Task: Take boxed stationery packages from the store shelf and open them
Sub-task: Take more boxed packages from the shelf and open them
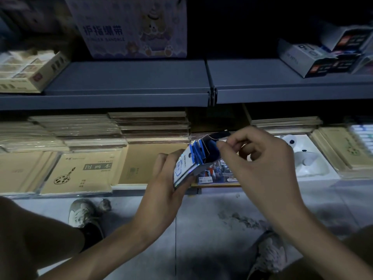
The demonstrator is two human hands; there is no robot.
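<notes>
Left hand (167,172) grips small blue-and-white box (187,168) from below, box tilted. Right hand (260,158) pinches its raised top flap (217,136) (flap open, dark inside showing). Behind: grey shelf (129,77) with bear-printed carton (131,27); lower shelf stacked with tan notebooks (80,172). Two sneakers (84,213) on pale floor.

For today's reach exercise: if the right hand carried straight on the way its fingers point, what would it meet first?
The right hand points left at the small blue box, so its open flap would likely come first, with the left hand just behind.
</notes>
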